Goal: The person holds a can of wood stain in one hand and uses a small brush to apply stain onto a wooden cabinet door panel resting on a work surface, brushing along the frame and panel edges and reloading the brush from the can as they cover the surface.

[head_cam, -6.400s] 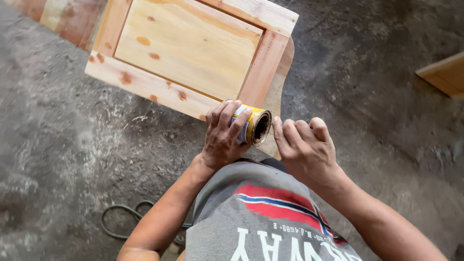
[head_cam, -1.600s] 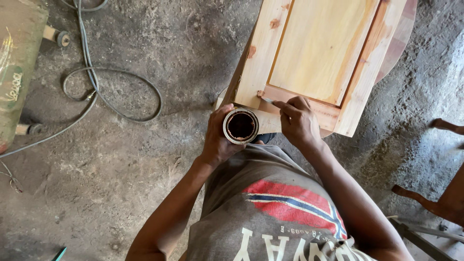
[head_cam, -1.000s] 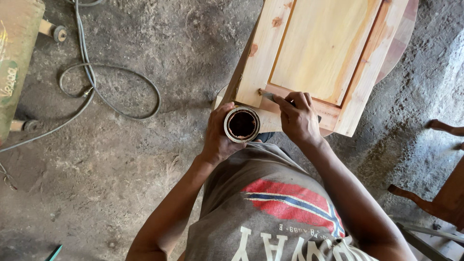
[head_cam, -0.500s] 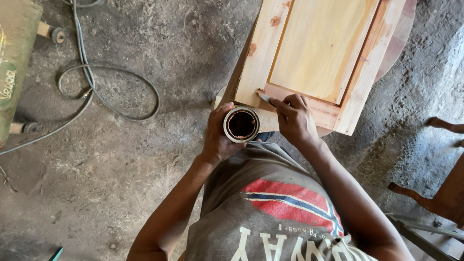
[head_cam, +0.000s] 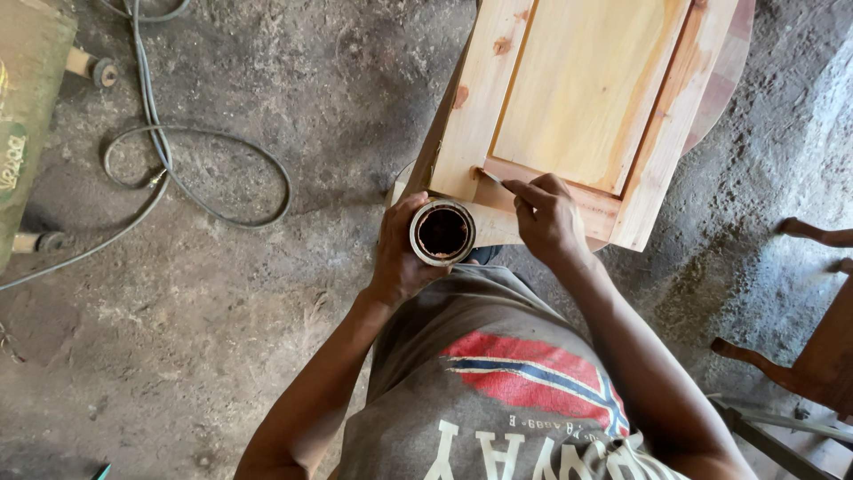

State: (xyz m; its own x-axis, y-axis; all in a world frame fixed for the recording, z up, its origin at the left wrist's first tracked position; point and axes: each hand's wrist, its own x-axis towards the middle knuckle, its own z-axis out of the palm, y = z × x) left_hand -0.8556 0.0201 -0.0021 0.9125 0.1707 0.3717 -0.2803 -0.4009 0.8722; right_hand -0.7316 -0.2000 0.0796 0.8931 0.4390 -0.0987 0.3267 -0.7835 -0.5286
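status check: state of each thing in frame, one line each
Left hand: wrapped around the small can, holding it upright.
Small can: open, no lid, dark contents inside.
Right hand: pinching a thin tool, tip on the panel's groove.
Thin tool: held, touching the wood.
Wooden door panel: lying flat, bare wood, knots visible.
Hose: loose, looped on the floor.

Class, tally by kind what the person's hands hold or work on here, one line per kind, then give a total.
Open round tins, held in the left hand: 1
Thin tools, held in the right hand: 1
Pale wooden panel doors: 1
Total: 3
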